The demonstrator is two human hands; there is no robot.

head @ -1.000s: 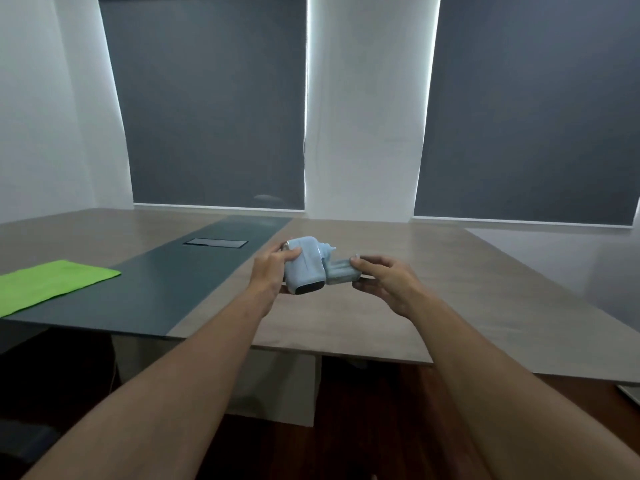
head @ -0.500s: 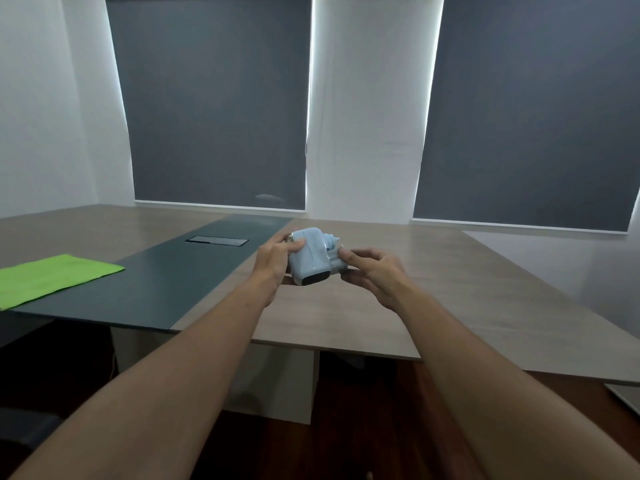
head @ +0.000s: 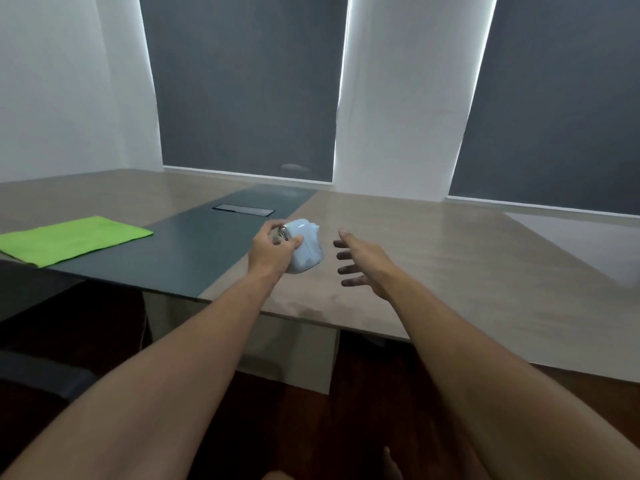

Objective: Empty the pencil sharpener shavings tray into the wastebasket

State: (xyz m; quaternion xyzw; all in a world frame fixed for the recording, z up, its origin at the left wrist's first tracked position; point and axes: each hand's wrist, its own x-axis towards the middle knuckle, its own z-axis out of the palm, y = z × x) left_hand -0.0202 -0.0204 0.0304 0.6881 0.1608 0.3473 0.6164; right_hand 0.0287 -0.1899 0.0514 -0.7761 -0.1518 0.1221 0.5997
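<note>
Your left hand [head: 272,252] grips the pale blue pencil sharpener [head: 306,249] above the worktop [head: 450,271]; your right hand [head: 363,263] is spread wide, empty, just beside it.

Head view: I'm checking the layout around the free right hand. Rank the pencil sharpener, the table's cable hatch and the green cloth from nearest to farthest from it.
From the right hand:
1. Pencil sharpener, just to its left, held in the left hand.
2. Cable hatch, farther left and back, in the dark strip.
3. Green cloth, far left.

Wooden table [head: 450,271] before grey blinds [head: 242,81], white walls [head: 69,81].
</note>
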